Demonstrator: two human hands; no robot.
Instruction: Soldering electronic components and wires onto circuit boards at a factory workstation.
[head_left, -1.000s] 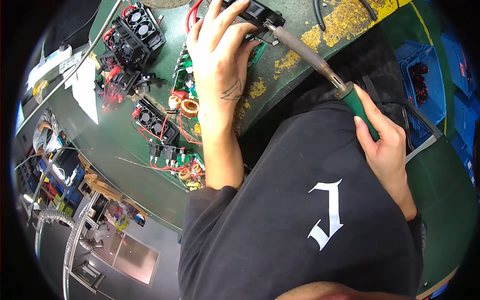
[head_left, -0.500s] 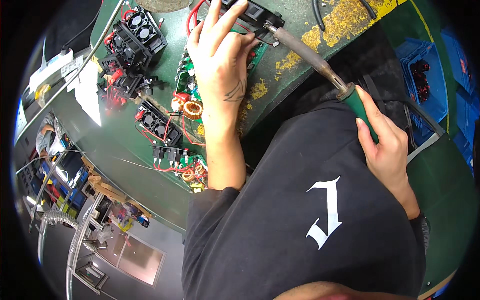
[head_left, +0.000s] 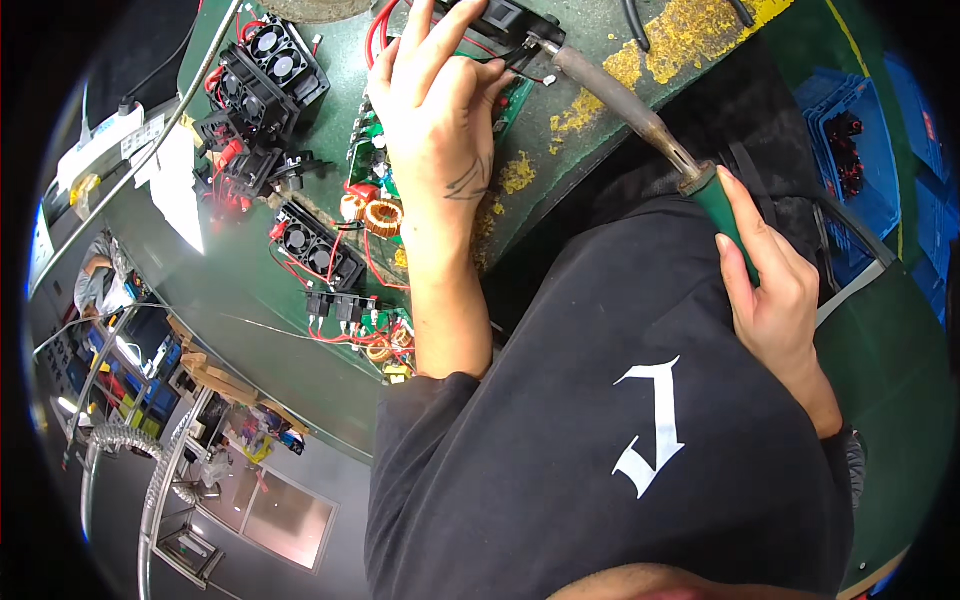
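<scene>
My right hand (head_left: 785, 305) grips the green handle of a soldering iron (head_left: 625, 105), whose barrel slants up and left. The iron's tip is at a metal terminal on the edge of a black housing (head_left: 510, 22) at the top of the view. My left hand (head_left: 435, 130) reaches across the bench, thumb and forefinger pinched on what looks like a thin dark wire beside that terminal. Its other fingers rest against the housing. Beneath the left hand lies a green circuit board (head_left: 370, 155) with a copper-wound coil (head_left: 384, 217), partly hidden by my wrist and fingers.
Several black fan units (head_left: 285, 60) with red wires lie to the left on the green bench (head_left: 240, 290). A second board (head_left: 385, 345) with coils sits beside my left forearm. Blue crates (head_left: 870, 160) stand at the right. Dark cable ends (head_left: 635, 25) cross the worn yellow edge.
The soldering iron has shifted slightly up with my right hand, its tip still at the terminal. My left hand keeps its pinch, and the whole view has moved a little.
</scene>
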